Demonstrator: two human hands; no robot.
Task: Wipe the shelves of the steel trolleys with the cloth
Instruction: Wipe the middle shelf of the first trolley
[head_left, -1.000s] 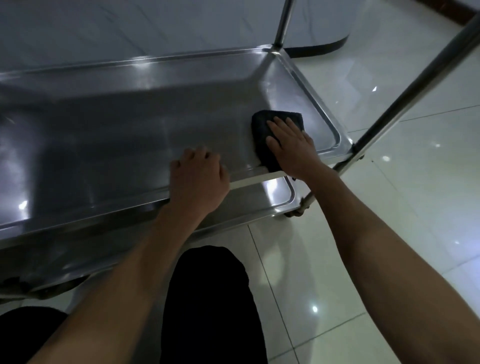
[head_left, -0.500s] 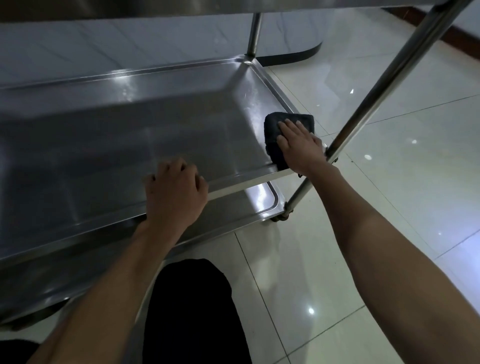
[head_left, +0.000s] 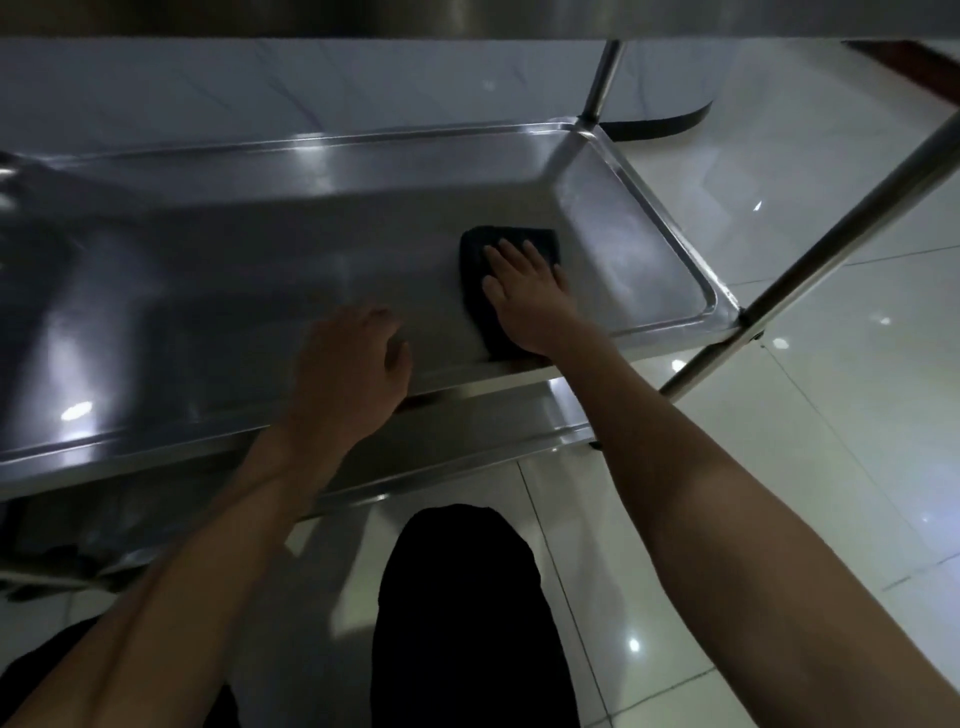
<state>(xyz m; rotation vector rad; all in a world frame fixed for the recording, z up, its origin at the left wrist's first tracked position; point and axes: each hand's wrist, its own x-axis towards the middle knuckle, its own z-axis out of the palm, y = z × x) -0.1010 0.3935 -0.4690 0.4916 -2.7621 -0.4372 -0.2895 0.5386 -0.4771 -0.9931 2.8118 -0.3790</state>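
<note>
The middle shelf (head_left: 260, 270) of a steel trolley fills the upper left of the view, a shallow tray with a raised rim. A dark cloth (head_left: 478, 280) lies flat on its right part. My right hand (head_left: 527, 293) presses on the cloth with straight, spread fingers. My left hand (head_left: 348, 369) rests on the shelf's near rim to the left of the cloth, its fingers bent over the edge onto the steel.
The lower shelf (head_left: 493, 431) shows beneath the near rim. Trolley posts rise at the far right corner (head_left: 600, 83) and the near right corner (head_left: 810, 249). The top shelf's underside (head_left: 467, 18) spans the upper edge. Glossy floor tiles (head_left: 831, 467) lie to the right; my dark-clad knee (head_left: 457, 597) is below.
My right hand has slid the cloth left and inward from the shelf's right edge. My left hand stays on the near rim. The camera has dropped below the top shelf.
</note>
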